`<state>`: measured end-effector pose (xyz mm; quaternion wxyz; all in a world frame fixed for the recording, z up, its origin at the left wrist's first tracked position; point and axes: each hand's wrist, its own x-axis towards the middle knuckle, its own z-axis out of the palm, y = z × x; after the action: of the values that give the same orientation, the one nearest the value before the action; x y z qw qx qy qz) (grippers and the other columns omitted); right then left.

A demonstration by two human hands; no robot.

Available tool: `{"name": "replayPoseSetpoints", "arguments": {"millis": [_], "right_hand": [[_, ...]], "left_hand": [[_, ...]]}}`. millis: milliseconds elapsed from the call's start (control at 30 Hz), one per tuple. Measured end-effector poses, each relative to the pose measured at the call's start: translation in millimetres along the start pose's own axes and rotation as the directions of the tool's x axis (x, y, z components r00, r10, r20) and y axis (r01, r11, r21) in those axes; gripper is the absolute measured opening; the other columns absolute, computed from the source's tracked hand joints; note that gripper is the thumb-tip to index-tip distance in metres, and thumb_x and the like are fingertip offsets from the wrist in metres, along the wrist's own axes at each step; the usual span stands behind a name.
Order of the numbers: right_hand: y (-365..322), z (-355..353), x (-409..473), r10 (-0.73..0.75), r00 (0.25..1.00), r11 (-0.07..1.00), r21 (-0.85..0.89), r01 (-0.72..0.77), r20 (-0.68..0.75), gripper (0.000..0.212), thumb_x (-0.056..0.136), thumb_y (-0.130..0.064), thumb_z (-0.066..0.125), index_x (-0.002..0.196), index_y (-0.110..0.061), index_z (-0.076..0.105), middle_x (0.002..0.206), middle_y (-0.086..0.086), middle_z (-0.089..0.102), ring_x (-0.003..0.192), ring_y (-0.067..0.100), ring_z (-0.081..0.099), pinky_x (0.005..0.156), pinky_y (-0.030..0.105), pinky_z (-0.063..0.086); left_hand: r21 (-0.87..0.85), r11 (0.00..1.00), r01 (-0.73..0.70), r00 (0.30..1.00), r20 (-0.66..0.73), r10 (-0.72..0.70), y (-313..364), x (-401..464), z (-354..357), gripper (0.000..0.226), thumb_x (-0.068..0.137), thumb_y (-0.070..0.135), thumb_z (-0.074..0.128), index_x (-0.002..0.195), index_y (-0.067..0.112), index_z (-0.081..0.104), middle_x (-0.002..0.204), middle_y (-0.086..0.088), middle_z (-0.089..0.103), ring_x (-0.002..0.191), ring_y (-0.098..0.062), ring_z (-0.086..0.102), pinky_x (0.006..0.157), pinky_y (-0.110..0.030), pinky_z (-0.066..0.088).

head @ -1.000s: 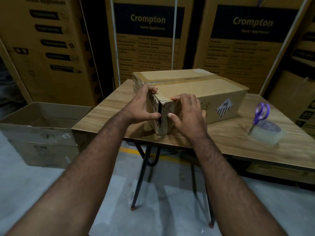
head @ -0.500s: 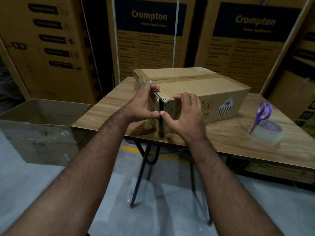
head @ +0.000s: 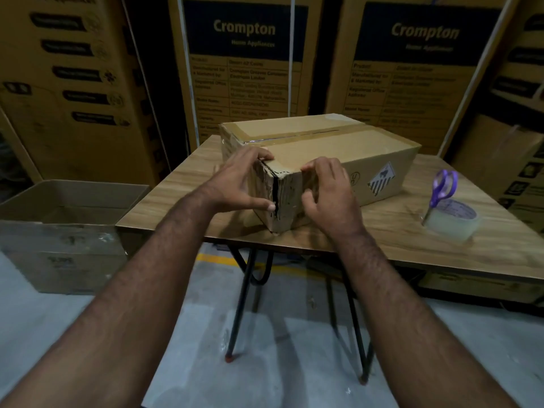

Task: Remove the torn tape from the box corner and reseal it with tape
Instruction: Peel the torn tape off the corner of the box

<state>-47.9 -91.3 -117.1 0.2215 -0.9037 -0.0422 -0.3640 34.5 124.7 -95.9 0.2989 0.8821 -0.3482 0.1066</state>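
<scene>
Moved since earlier: right hand (head: 329,198) has come off the split corner of the box (head: 323,160), its thumb no longer meeting the left thumb; left hand (head: 244,184) keeps its place.
Head view, box: sits on the desk (head: 382,234) with its near corner at the desk's front edge, a dark vertical split running down that corner.
Left hand: spread wide on the box face left of the split, fingertips on the top edge, thumb pressed beside the gap, holding nothing.
Right hand: curled loosely just right of the corner, fingers half bent, gripping nothing that I can make out.
Torn tape: not clearly told apart from the scuffed cardboard at the corner.
Tape roll (head: 452,220): well to the right of the box, with purple scissors (head: 443,187) resting on it.
Risk, tearing: peeling tape fast would likely lift the cardboard's paper skin, since the corner is already ragged.
Risk, sliding: a pull toward the person could drag the box off the desk edge unless the left hand braces it.
Risk, reseal: new tape laid over an open gap would probably bridge and peel.
</scene>
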Motion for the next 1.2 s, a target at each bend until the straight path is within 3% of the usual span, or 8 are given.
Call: {"name": "replayPoseSetpoints", "arguments": {"millis": [200, 467, 633, 700, 833, 1000, 1200], "right_hand": [[27.8, -23.9, 0.1, 0.040, 0.999, 0.996, 0.076, -0.040, 0.002, 0.036, 0.085, -0.009, 0.067, 0.116, -0.023, 0.054, 0.120, -0.008, 0.051, 0.115, 0.010, 0.050, 0.095, 0.024, 0.042], [64.0, -58.4, 7.1, 0.151, 0.984, 0.986, 0.053, -0.156, 0.090, 0.037, 0.088, -0.009, 0.070, 0.119, -0.021, 0.054, 0.138, 0.002, 0.061, 0.130, 0.018, 0.055, 0.103, 0.022, 0.036], [73.0, -68.6, 9.9, 0.152, 0.951, 0.985, 0.033, -0.167, 0.271, 0.060, 0.086, -0.023, 0.078, 0.136, -0.021, 0.045, 0.158, 0.005, 0.045, 0.141, 0.025, 0.045, 0.108, 0.027, 0.030], [74.5, -69.6, 10.6, 0.144, 0.944, 0.987, 0.029, -0.159, 0.298, 0.071, 0.081, -0.034, 0.083, 0.139, -0.024, 0.042, 0.158, 0.004, 0.043, 0.141, 0.025, 0.044, 0.111, 0.033, 0.034], [70.1, -63.4, 7.3, 0.118, 0.964, 0.991, 0.040, -0.131, 0.240, 0.083, 0.074, -0.043, 0.087, 0.139, -0.019, 0.042, 0.152, 0.007, 0.047, 0.134, 0.022, 0.047, 0.105, 0.028, 0.036], [62.1, -60.2, 8.0, 0.035, 0.985, 0.999, 0.007, -0.037, 0.168, 0.073, 0.073, -0.036, 0.089, 0.131, -0.014, 0.051, 0.137, 0.004, 0.056, 0.125, 0.018, 0.053, 0.097, 0.017, 0.035], [62.1, -65.1, 13.9, 0.057, 0.989, 0.998, 0.006, -0.058, 0.136, 0.064, 0.071, -0.033, 0.092, 0.124, -0.019, 0.060, 0.130, -0.003, 0.065, 0.120, 0.013, 0.058, 0.097, 0.024, 0.045]], "left_hand": [[0.055, 0.998, 0.007, 0.996, -0.092, -0.002, 38.7, -1.4, 20.6, 0.086, 0.063, 0.047, 0.092, 0.137, 0.038, 0.048, 0.148, 0.005, 0.043, 0.142, -0.021, 0.032, 0.114, -0.061, 0.034], [0.165, 0.977, 0.135, 0.975, -0.199, -0.101, 100.5, 10.3, 66.3, 0.074, 0.077, 0.044, 0.084, 0.139, 0.040, 0.045, 0.151, 0.008, 0.036, 0.145, -0.018, 0.026, 0.114, -0.077, 0.019], [0.185, 0.968, 0.168, 0.972, -0.197, -0.131, 105.6, 20.0, 76.5, 0.077, 0.081, 0.047, 0.080, 0.145, 0.040, 0.038, 0.158, 0.004, 0.029, 0.151, -0.021, 0.020, 0.113, -0.078, 0.012], [0.166, 0.973, 0.159, 0.973, -0.192, -0.126, 101.7, 19.7, 77.1, 0.078, 0.081, 0.046, 0.080, 0.146, 0.041, 0.037, 0.160, 0.004, 0.026, 0.152, -0.022, 0.017, 0.112, -0.079, 0.011], [0.185, 0.970, 0.159, 0.976, -0.179, -0.126, 98.2, 17.8, 77.3, 0.081, 0.081, 0.045, 0.080, 0.148, 0.041, 0.034, 0.163, 0.005, 0.021, 0.154, -0.022, 0.012, 0.111, -0.079, 0.011], [0.206, 0.967, 0.153, 0.978, -0.173, -0.118, 96.5, 18.1, 74.7, 0.081, 0.082, 0.045, 0.080, 0.148, 0.041, 0.034, 0.162, 0.004, 0.023, 0.152, -0.023, 0.015, 0.110, -0.080, 0.017], [0.200, 0.968, 0.152, 0.978, -0.172, -0.118, 94.9, 18.9, 73.2, 0.081, 0.081, 0.046, 0.080, 0.148, 0.042, 0.034, 0.161, 0.006, 0.024, 0.151, -0.022, 0.016, 0.112, -0.078, 0.019]]}}
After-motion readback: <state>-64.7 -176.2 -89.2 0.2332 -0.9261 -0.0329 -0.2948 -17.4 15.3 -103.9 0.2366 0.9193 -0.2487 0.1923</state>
